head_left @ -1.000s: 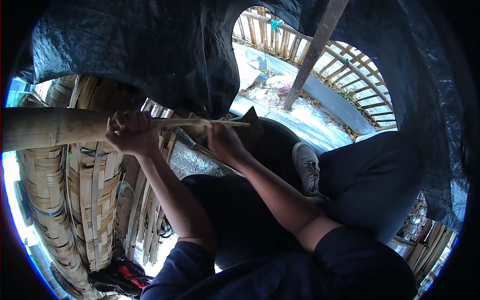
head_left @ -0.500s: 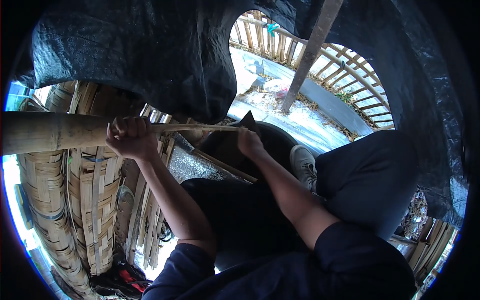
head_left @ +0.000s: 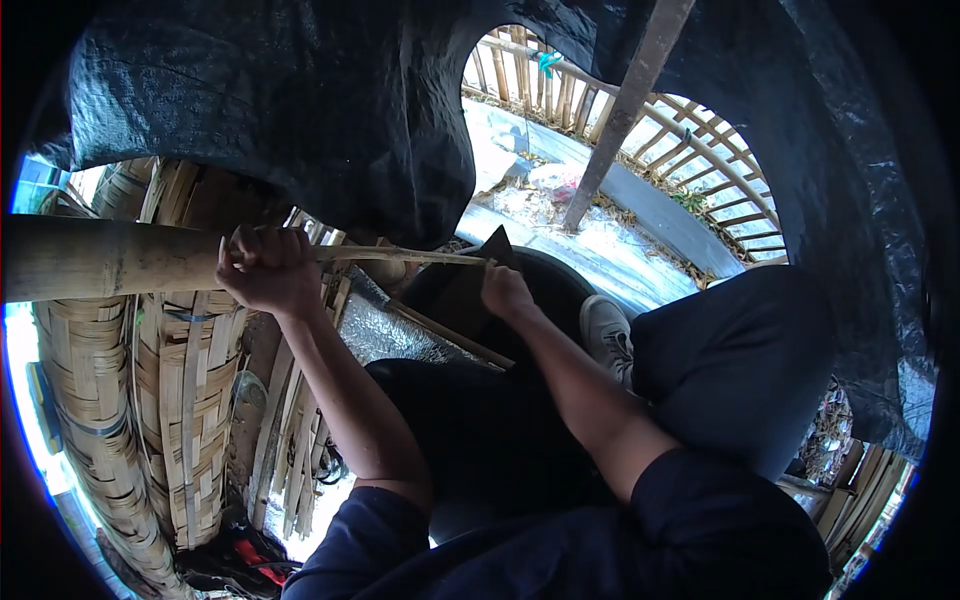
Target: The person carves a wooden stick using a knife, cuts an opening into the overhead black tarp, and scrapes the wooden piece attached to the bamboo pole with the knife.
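Observation:
A thin bamboo strip (head_left: 400,255) stretches almost level between my two hands. My left hand (head_left: 268,268) is closed in a fist around the strip's left part, in front of the end of a thick bamboo pole (head_left: 110,258). At the strip's right end my right hand (head_left: 507,292) is closed, with the strip's tip at its fingers. A dark, pointed blade (head_left: 499,243) rises just behind the right fingers; its lower part is hidden. Under the right hand sits a round black basin (head_left: 565,275).
Tall woven bamboo rolls (head_left: 90,400) stand at the left. Black plastic sheeting (head_left: 270,90) hangs overhead, and a slanting post (head_left: 625,115) crosses the opening. Beyond it runs a bamboo lattice fence (head_left: 715,150). My shoe (head_left: 605,335) is beside the basin.
Both hands have shifted slightly to the right, and the right hand sits a little lower. The strip remains stretched between them.

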The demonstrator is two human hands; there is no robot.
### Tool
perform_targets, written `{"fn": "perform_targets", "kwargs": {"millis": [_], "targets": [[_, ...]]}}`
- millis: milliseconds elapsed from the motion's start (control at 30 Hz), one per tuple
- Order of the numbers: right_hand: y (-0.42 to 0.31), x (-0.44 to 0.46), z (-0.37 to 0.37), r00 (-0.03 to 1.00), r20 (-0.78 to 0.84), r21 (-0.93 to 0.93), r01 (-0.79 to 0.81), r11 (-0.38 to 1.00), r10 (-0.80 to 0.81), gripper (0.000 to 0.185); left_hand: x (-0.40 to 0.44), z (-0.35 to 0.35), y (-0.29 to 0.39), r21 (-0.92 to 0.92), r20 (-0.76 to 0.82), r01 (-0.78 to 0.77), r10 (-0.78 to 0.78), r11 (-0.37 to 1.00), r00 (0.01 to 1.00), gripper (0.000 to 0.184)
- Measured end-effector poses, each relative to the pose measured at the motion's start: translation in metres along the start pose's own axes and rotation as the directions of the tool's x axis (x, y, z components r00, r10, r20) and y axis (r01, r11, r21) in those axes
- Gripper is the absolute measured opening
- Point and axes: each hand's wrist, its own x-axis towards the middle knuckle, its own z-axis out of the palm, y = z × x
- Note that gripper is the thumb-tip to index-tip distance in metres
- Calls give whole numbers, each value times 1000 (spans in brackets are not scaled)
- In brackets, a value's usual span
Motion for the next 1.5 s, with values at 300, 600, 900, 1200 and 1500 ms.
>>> {"fn": "perform_targets", "kwargs": {"millis": [300,600,900,1200,1500], "targets": [[-17,-10,28,902,-160,-204,368,907,-401,19,-1,-5,4,28,-107,-3,6,1000,994,37],[-103,-34,-21,927,-131,76,363,929,-351,31,2,3,1,70,-129,37,-28,997,991,37],[-62,-24,-6,991,-4,-30,137,990,-137,35,3,-1,1,68,-141,16,-6,998,990,37],[-13,-22,-15,999,0,-103,-50,993,51,29,9,-11,3,44,-101,4,1,999,995,37],[5,-30,0,997,46,-186,-58,981,68,27,7,2,3,111,-252,-7,35,994,967,32]]}}
